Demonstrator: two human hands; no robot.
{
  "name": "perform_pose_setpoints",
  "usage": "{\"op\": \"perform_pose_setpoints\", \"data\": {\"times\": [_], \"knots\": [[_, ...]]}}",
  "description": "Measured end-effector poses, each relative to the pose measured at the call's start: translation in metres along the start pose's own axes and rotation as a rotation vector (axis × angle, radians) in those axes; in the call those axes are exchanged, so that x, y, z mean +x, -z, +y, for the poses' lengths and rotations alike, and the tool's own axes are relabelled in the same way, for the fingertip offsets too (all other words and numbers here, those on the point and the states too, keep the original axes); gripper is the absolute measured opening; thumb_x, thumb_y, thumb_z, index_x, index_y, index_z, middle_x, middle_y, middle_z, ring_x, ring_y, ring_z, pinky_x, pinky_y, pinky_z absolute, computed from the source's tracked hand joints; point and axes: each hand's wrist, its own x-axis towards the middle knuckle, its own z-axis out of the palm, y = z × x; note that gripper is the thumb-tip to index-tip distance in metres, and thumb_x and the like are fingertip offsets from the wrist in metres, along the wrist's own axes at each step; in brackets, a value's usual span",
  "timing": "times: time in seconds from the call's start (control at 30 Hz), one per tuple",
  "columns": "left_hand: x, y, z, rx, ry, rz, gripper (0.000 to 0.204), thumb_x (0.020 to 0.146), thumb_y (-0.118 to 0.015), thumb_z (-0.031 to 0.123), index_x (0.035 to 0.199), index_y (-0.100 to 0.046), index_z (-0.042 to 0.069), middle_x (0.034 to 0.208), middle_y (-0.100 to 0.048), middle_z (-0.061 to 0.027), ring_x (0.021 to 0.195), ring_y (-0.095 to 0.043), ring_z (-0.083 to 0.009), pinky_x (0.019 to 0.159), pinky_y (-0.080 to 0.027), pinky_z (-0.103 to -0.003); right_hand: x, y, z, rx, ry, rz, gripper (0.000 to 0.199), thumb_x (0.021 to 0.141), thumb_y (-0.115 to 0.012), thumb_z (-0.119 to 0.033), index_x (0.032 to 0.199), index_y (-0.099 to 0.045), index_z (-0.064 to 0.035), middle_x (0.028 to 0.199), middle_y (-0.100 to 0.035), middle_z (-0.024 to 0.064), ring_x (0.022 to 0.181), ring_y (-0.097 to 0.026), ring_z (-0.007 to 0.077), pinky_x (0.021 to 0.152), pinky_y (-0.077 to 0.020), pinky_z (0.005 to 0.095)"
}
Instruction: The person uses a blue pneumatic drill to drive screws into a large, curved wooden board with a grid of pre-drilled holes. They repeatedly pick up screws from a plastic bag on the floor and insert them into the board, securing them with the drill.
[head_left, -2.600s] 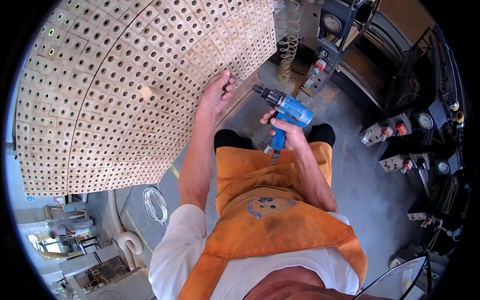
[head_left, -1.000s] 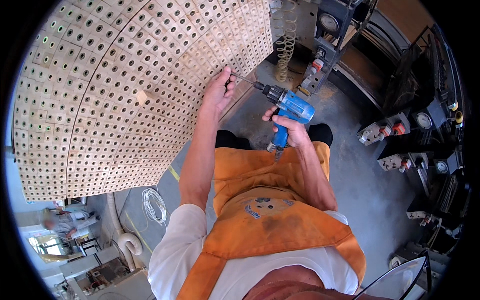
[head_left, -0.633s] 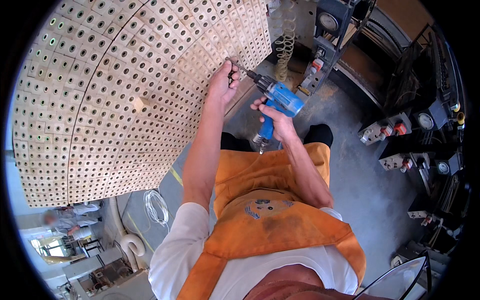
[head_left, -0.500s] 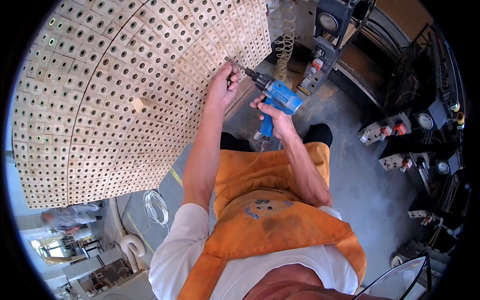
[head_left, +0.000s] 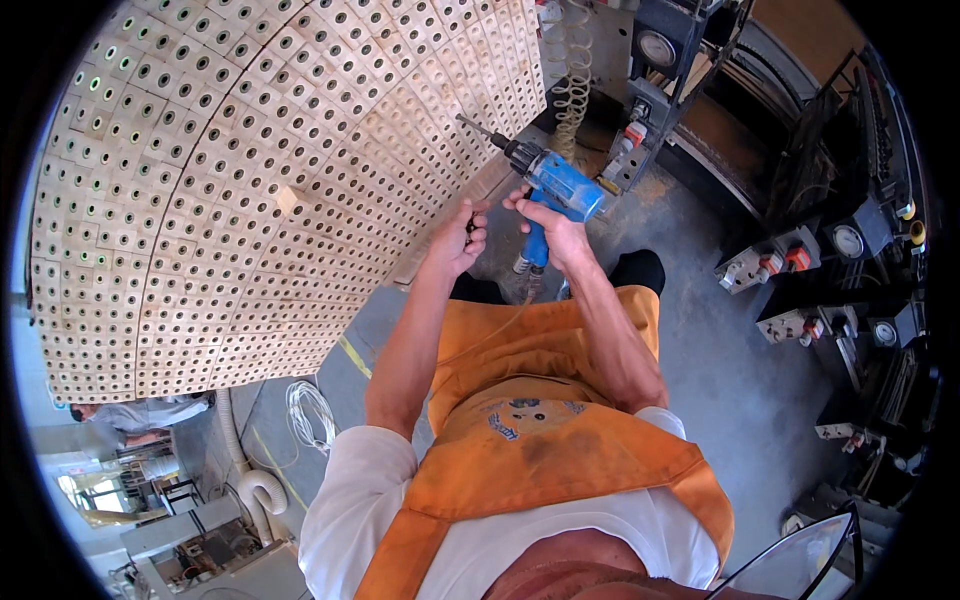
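My right hand (head_left: pixel 558 232) is wrapped round the handle of a blue air drill (head_left: pixel 568 186). The drill tilts up and to the left, and its long thin bit (head_left: pixel 474 125) stands out in front of the big panel of wooden blocks (head_left: pixel 330 215). Lower and to the left, my left hand (head_left: pixel 458 238) has its fingers curled round small dark metal pieces, too small to make out fully. It is beside the panel's right edge, apart from the drill. Many of the panel's holes have dark rings; those near its upper right look plain.
A loose wooden block (head_left: pixel 289 200) sticks out from the panel. A thin hose (head_left: pixel 505 325) runs from the drill's handle across the orange apron. Coiled yellowish tubing (head_left: pixel 572 90) hangs behind the drill. Machines with gauges (head_left: pixel 848 241) line the right; white cable (head_left: pixel 312 415) lies on the floor.
My left hand has come away from the drill bit, moving down and slightly right. The drill stays nearly where it was in my right hand. The view of the panel has shifted slightly.
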Motion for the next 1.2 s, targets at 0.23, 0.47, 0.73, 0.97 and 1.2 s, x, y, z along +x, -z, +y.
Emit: {"op": "perform_pose_setpoints", "data": {"times": [0.23,0.47,0.73,0.97,1.2], "knots": [[0.001,-0.036,0.045,0.219,-0.278,-0.011,0.018,0.098,-0.047,0.019,0.106,-0.053,0.003,0.083,-0.051,-0.0007,0.059,-0.041,-0.0050,0.043,-0.030,-0.016,-0.022,0.009,-0.010,0.108,-0.014,-0.033,0.024,0.085,-0.063,-0.004,0.108,-0.057,-0.0035,0.102,-0.066,0.0080,0.099,-0.065,0.0208,0.064,-0.0459,0.0266],[0.025,-0.072,0.074,0.080,-0.254,-0.100,0.028,0.097,-0.052,0.033,0.106,-0.054,0.006,0.076,-0.046,0.0019,0.056,-0.039,-0.0036,0.041,-0.029,-0.015,-0.039,0.042,-0.018,0.122,-0.101,-0.106,0.027,0.082,-0.065,-0.004,0.108,-0.057,-0.0031,0.101,-0.065,0.0090,0.097,-0.064,0.0201,0.061,-0.0467,0.0243],[0.050,-0.081,0.069,0.221,-0.231,0.029,0.028,0.097,-0.054,0.031,0.099,-0.057,0.004,0.072,-0.047,0.0024,0.054,-0.039,-0.0051,0.041,-0.029,-0.017,-0.035,0.048,-0.006,0.114,-0.064,-0.050,0.026,0.083,-0.064,-0.004,0.108,-0.057,-0.0038,0.101,-0.065,0.0087,0.097,-0.065,0.0205,0.063,-0.0471,0.0260],[0.058,-0.083,0.067,0.302,-0.270,0.047,0.026,0.099,-0.050,0.028,0.103,-0.057,0.003,0.075,-0.047,0.0019,0.056,-0.041,-0.0061,0.042,-0.031,-0.018,-0.029,0.044,0.002,0.146,-0.058,-0.001,0.025,0.085,-0.063,-0.004,0.109,-0.056,-0.0038,0.101,-0.065,0.0073,0.100,-0.065,0.0206,0.064,-0.0468,0.0261],[0.068,-0.088,0.074,0.001,-0.339,-0.096,0.030,0.100,-0.045,0.028,0.117,-0.053,0.004,0.079,-0.049,0.0002,0.059,-0.043,-0.0079,0.043,-0.031,-0.019,0.003,0.012,-0.001,0.180,0.017,-0.023,0.021,0.085,-0.062,-0.003,0.106,-0.056,-0.0038,0.100,-0.065,0.0082,0.099,-0.065,0.0213,0.063,-0.0466,0.0258]]}}
